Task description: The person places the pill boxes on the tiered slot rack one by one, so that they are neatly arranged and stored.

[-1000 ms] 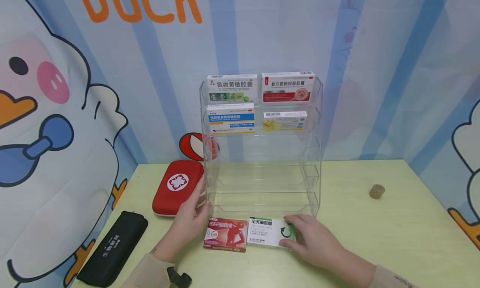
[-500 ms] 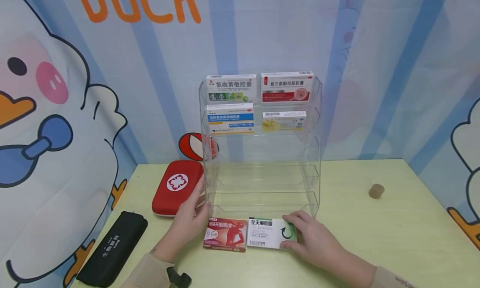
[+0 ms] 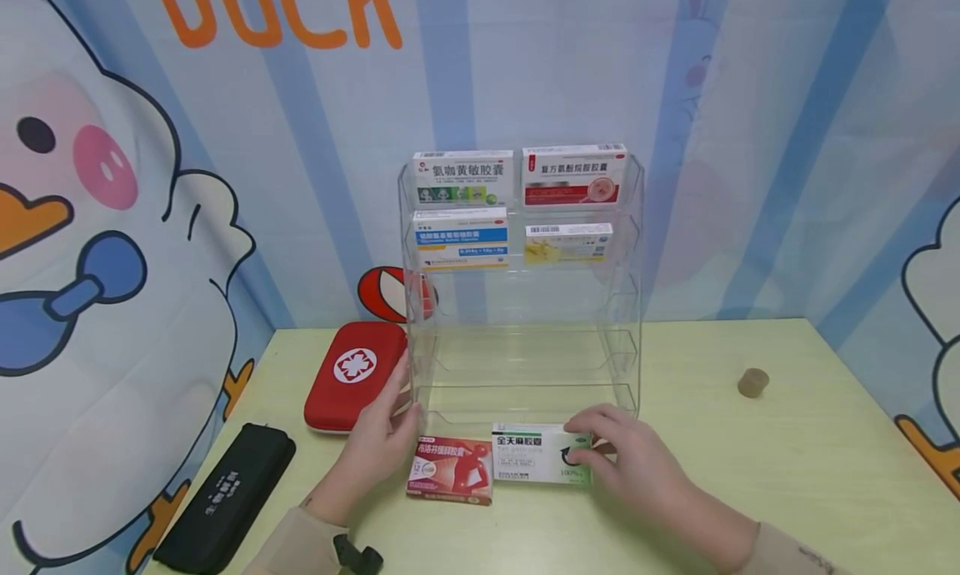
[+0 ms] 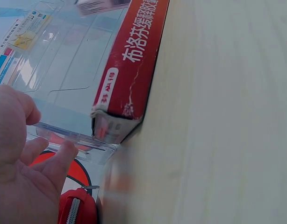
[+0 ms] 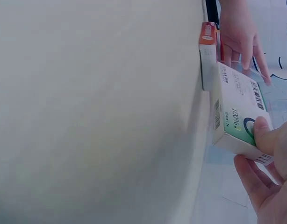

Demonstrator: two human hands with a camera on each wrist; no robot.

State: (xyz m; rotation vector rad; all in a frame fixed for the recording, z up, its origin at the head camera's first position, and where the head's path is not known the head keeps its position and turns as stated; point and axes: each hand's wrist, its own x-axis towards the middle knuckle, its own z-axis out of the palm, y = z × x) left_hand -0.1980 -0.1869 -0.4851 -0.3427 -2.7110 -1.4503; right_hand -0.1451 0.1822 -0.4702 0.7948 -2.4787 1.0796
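Note:
My right hand (image 3: 641, 467) pinches the right end of a white-and-green medicine box (image 3: 531, 454), thumb on its printed face. In the right wrist view the medicine box (image 5: 239, 100) is raised off the table and tilted. To its left, a red medicine box (image 3: 450, 470) stands at the front of a clear tiered display rack (image 3: 525, 358). My left hand (image 3: 375, 433) holds the rack's lower left side. The left wrist view shows the left hand (image 4: 31, 158) with thumb and fingers on either side of the clear edge, near the red medicine box (image 4: 129, 65).
Several medicine boxes, such as a blue-and-white one (image 3: 461, 240), fill the upper two tiers. A red first-aid case (image 3: 352, 379) lies left of the rack, with a black zip case (image 3: 228, 496) nearer. A small brown cork-like piece (image 3: 753, 382) sits at right on the table (image 3: 750, 458).
My right hand has lifted the white-and-green medicine box slightly up and toward the rack, tipping its face more upright. The left hand and the red medicine box stay in place.

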